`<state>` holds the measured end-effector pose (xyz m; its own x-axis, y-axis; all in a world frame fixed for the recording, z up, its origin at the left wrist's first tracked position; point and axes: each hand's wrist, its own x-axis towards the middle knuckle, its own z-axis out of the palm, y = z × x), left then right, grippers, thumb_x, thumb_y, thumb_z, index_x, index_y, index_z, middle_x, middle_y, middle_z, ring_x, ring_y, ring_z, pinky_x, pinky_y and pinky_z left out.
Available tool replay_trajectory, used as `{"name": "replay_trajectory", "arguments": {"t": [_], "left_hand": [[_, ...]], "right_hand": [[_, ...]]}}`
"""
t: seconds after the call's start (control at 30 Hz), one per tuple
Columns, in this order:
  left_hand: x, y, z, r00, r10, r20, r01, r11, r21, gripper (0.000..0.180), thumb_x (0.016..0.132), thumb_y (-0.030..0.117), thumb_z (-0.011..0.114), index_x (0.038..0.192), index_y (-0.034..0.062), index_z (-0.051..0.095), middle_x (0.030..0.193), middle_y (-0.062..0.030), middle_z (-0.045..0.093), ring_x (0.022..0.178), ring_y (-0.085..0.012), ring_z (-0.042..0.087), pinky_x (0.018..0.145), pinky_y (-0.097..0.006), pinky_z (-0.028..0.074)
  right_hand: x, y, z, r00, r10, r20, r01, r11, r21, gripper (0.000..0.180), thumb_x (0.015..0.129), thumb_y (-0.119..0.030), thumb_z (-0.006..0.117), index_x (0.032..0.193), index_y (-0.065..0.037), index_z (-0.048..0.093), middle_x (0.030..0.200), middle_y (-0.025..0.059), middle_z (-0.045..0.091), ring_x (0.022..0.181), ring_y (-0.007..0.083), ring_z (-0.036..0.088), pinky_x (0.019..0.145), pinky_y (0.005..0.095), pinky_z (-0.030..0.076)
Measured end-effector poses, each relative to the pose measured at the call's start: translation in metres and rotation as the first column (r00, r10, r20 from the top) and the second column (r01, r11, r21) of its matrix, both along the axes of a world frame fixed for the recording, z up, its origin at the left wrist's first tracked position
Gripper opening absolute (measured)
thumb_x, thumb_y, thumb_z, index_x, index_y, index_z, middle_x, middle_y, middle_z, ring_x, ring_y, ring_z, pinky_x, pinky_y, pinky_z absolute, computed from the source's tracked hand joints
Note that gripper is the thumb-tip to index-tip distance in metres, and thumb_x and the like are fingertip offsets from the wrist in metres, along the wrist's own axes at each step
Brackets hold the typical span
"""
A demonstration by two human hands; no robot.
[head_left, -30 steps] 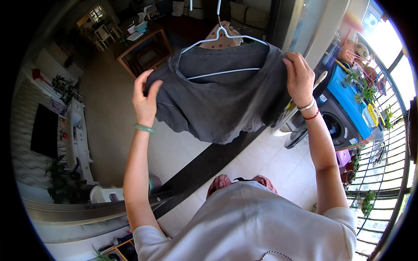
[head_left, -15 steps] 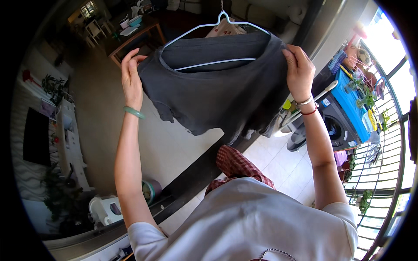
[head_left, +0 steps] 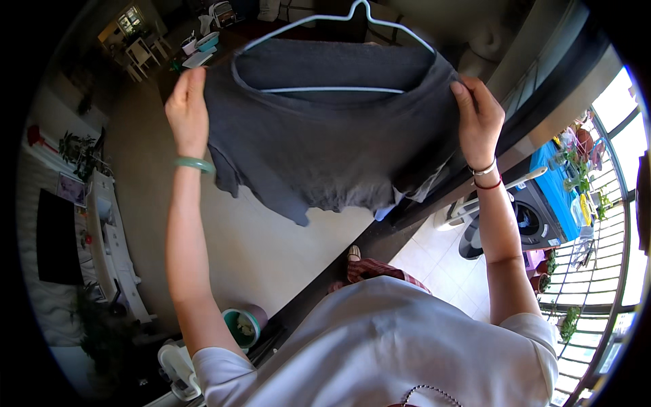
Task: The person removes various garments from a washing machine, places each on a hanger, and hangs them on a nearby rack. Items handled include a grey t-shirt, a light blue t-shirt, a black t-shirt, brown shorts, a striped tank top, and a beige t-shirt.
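Note:
A dark grey T-shirt (head_left: 325, 139) hangs spread out on a light blue hanger (head_left: 298, 26) in front of me. The hanger's lower bar shows through the wide neck opening, and its hook reaches the top of the view. My left hand (head_left: 188, 112), with a green bangle on the wrist, grips the shirt's left shoulder edge; the fingertips are partly hidden. On the other side my right hand (head_left: 481, 119) pinches the right shoulder edge between thumb and fingers. The shirt's lower edge hangs uneven and wavy above the floor.
A dark door track (head_left: 386, 239) crosses the floor by my foot. To the right, a washing machine (head_left: 536, 217) stands under a blue cover near a barred window. A green-lined bin (head_left: 243, 325) is at lower left, a white cabinet (head_left: 112, 230) at far left.
My left hand, looser before, has closed on the shirt's shoulder. Both hands and the shirt sit farther apart and higher in view, and the door frame and washing machine have shifted right.

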<state>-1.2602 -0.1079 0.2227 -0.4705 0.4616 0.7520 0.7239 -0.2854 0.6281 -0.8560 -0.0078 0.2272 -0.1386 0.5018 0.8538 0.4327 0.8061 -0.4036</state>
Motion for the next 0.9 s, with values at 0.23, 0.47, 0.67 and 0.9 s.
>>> {"name": "replay_trajectory", "arguments": {"t": [0.23, 0.47, 0.67, 0.9], "left_hand": [[-0.081, 0.050, 0.049, 0.948, -0.160, 0.274, 0.266, 0.870, -0.414, 0.049, 0.099, 0.039, 0.053, 0.120, -0.0050, 0.060, 0.111, -0.0069, 0.066, 0.103, -0.0115, 0.055, 0.093, -0.023, 0.040], [-0.071, 0.089, 0.055, 0.911, -0.243, -0.334, 0.194, 0.965, -0.175, 0.036, 0.094, 0.037, 0.061, 0.097, 0.0017, 0.061, 0.081, -0.0061, 0.060, 0.076, -0.0130, 0.052, 0.073, -0.027, 0.044], [-0.110, 0.147, 0.060, 0.910, -0.383, -0.157, 0.365, 0.922, -0.131, 0.037, 0.093, 0.040, 0.062, 0.094, 0.0031, 0.062, 0.070, 0.0005, 0.052, 0.068, -0.0097, 0.043, 0.065, -0.025, 0.040], [-0.128, 0.207, 0.050, 0.844, -0.523, -0.120, 0.514, 0.852, -0.102, 0.033, 0.092, 0.037, 0.066, 0.096, 0.0035, 0.064, 0.074, 0.0044, 0.056, 0.071, -0.0047, 0.045, 0.067, -0.022, 0.040]], "right_hand": [[-0.073, 0.027, 0.007, 0.987, 0.042, -0.153, -0.051, 0.997, -0.050, 0.017, 0.089, -0.015, 0.069, 0.095, 0.001, 0.067, 0.075, 0.0106, 0.064, 0.067, 0.0143, 0.057, 0.064, 0.0257, 0.046], [-0.114, 0.047, 0.023, 0.992, -0.094, -0.086, 0.093, 0.995, -0.024, 0.019, 0.087, -0.017, 0.070, 0.094, 0.000, 0.068, 0.079, 0.0122, 0.067, 0.068, 0.0183, 0.061, 0.064, 0.0262, 0.047], [-0.105, 0.038, 0.010, 0.982, -0.187, -0.015, 0.180, 0.962, -0.206, 0.029, 0.086, -0.018, 0.073, 0.108, -0.001, 0.065, 0.090, 0.0067, 0.071, 0.072, 0.0100, 0.059, 0.066, 0.0249, 0.048], [-0.093, 0.013, -0.015, 0.916, -0.386, 0.106, 0.400, 0.895, -0.199, 0.024, 0.085, -0.017, 0.073, 0.102, 0.000, 0.067, 0.085, 0.0091, 0.069, 0.075, 0.0167, 0.064, 0.070, 0.0285, 0.050]]}}
